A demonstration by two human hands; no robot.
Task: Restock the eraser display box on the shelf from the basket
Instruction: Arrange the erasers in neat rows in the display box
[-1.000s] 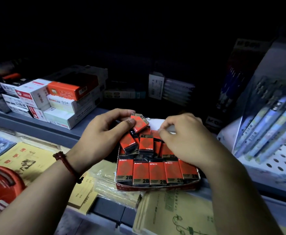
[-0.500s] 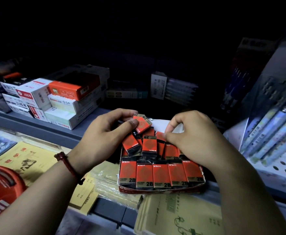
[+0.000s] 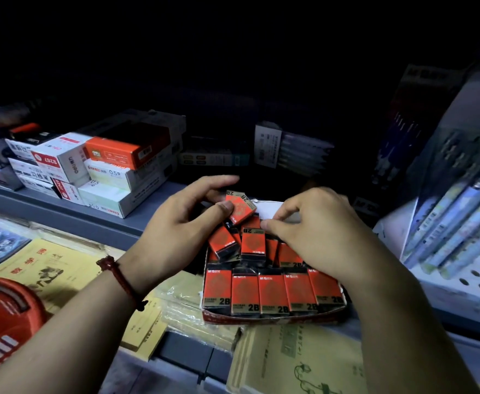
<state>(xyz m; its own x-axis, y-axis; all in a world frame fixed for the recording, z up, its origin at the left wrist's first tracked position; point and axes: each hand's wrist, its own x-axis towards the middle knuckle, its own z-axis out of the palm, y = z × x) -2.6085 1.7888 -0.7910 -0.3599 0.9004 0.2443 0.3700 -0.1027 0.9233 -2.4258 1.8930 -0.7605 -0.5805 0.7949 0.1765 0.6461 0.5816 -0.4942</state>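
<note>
1. Box on shelf edge; front row of five erasers upright, more lying loose behind.
2. Left hand at box's back left, thumb and fingers pinching one tilted eraser.
3. Right hand over box's back right, fingertips curled; what they hold, cannot tell.
4. Basket far left of box.

left hand pinching a tilted red eraser over the display box, right hand on loose ones
</note>
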